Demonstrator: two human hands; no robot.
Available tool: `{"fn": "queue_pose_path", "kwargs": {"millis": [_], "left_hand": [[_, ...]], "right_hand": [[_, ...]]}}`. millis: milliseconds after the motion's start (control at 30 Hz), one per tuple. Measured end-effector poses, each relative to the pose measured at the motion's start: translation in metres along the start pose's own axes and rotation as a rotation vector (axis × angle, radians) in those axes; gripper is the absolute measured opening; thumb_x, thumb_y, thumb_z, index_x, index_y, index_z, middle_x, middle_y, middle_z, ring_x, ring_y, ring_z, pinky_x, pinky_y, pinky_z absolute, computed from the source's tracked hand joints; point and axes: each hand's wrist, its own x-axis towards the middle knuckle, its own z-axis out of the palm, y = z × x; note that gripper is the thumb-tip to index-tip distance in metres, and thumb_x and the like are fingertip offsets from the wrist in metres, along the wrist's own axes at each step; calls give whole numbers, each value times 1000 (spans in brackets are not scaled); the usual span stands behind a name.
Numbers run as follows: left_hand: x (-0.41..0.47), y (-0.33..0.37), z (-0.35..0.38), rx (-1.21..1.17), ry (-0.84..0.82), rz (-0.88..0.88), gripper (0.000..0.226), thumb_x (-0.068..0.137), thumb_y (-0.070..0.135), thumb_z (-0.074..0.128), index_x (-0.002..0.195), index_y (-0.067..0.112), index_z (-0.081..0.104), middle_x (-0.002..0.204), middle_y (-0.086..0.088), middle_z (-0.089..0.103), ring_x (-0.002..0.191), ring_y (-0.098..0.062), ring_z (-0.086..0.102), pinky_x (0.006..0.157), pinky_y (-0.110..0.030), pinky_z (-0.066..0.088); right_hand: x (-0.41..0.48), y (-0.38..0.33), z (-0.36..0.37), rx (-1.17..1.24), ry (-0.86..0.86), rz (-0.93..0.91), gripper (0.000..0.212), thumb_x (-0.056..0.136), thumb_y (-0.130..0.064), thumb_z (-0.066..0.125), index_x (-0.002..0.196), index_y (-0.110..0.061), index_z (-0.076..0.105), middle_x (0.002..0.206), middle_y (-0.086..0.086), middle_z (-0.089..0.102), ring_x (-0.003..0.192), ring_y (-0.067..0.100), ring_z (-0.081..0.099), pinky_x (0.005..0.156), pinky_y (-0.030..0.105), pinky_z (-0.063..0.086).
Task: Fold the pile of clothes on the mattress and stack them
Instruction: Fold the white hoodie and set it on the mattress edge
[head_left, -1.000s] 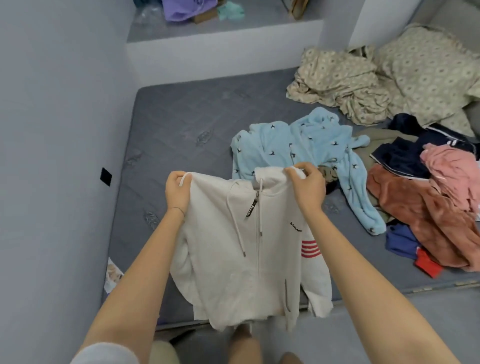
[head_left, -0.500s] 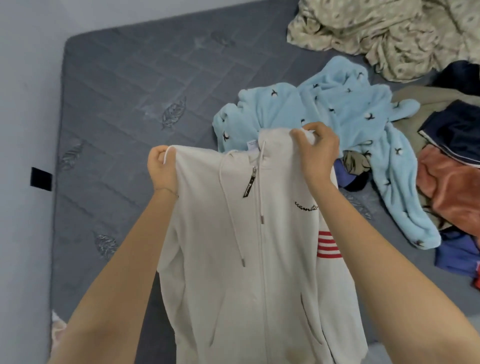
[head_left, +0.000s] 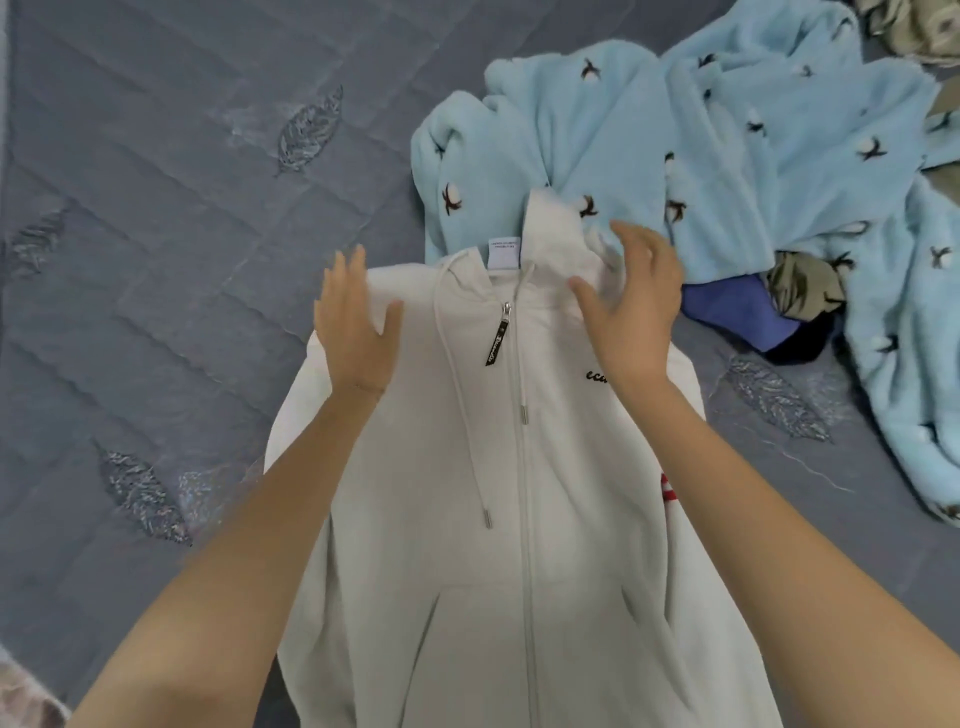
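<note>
1. Head view, looking down: a white zip hoodie (head_left: 519, 519) is seen lying front-up on a grey quilted mattress (head_left: 156, 260). Its long axis runs from 12 o'clock, where the hood (head_left: 556, 239) lies, to 6 o'clock, where the hem is cut off by the frame edge.
2. The left hand (head_left: 353, 332) is held flat with straight fingers over the hoodie's shoulder at 10 o'clock. The right hand (head_left: 634, 312) is spread wide with relaxed fingers over the other shoulder, at 1 o'clock beside the hood. Nothing is gripped by either hand. Whether the palms touch the cloth cannot be told.
3. Both hands are set at about the same distance from the zip line. The right hand is judged nearer the hood, which overlaps a pale blue fleece garment (head_left: 727, 156) at 12 to 1 o'clock.
4. The next fold is judged to turn on this layout: each side of the hoodie lies directly outward from its own hand, at 9 and 3 o'clock, and can be brought in across the zip.
5. The rest of the pile is spread from 1 to 3 o'clock, with a dark blue garment (head_left: 737, 312) just beside the right hand.
6. Half a second earlier, the hoodie was held up by its shoulders, pinched in both hands. It has since been laid down and let go.
</note>
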Motion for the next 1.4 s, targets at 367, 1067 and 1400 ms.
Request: {"fn": "queue_pose_path", "kwargs": {"millis": [367, 1067, 1400], "left_hand": [[-123, -20, -54, 369, -162, 158, 64, 94, 53, 32, 151, 27, 18, 159, -6, 14, 146, -25, 5, 116, -39, -10], [-283, -146, -61, -344, 222, -532, 15, 101, 16, 42, 102, 10, 55, 95, 5, 63, 85, -5, 57, 77, -38, 49], [-232, -188, -149, -203, 431, -426, 18, 101, 19, 43, 102, 5, 55, 77, 2, 53, 66, -11, 47, 60, -29, 36]], "right_hand": [[-102, -69, 8, -201, -513, -401, 79, 83, -55, 60, 150, -27, 29, 158, 8, 21, 147, 32, 8, 116, 48, 3], [-229, -123, 166, -297, -999, -806, 70, 95, -48, 48, 153, -27, 12, 161, 3, 8, 149, 27, -1, 117, 45, -1], [-194, -169, 197, -261, -755, -791, 29, 90, -30, 48, 93, -12, 71, 88, 10, 64, 88, 34, 59, 95, 44, 34]]}}
